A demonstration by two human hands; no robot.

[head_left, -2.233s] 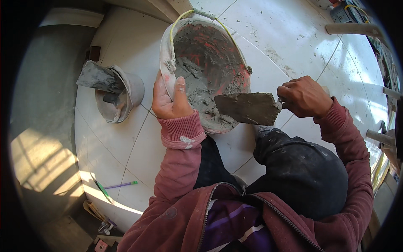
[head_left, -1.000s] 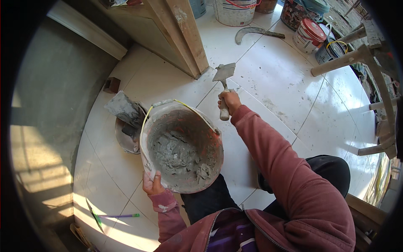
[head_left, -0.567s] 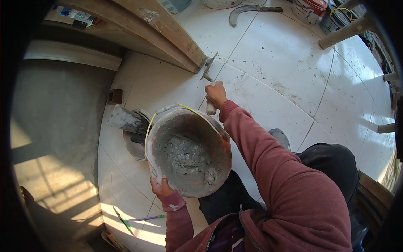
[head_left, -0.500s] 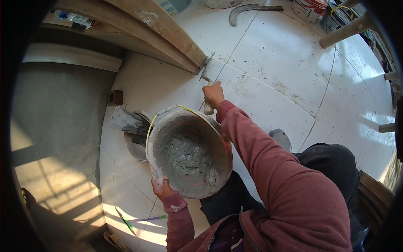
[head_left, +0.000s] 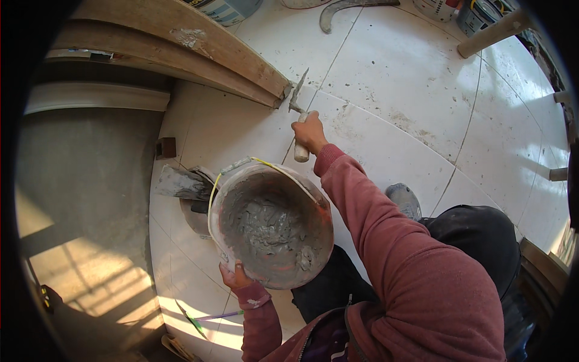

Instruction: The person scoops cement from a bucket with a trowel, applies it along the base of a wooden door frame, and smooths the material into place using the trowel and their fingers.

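A bucket (head_left: 325, 238) with a yellow-and-grey wire handle stands tilted in front of me, wet grey mortar (head_left: 268, 220) lying inside it. My left hand (head_left: 237, 276) grips its near left rim, fingers closed. Beyond the bucket, my right hand (head_left: 310, 131) is closed round the pale handle of a trowel (head_left: 298, 90). The trowel's narrow-looking blade points away from me, close to the foot of a wooden post (head_left: 241, 66) but apart from it. A second container (head_left: 196, 220) sits left of the bucket, a mortar-caked flat tool (head_left: 184, 183) resting across it.
White floor tiles (head_left: 392, 90) bear grey crumbs and smears. A curved blade (head_left: 329, 18) and several pails (head_left: 479, 18) lie at the far side. Wooden legs (head_left: 491, 35) stand at right. A small brown block (head_left: 165, 148) and a green-and-purple item (head_left: 196, 323) are at left.
The trowel has come away from the foot of the wooden post, its blade now raised and turned to show more length. My left hand stays on the bucket; the view has shifted slightly.
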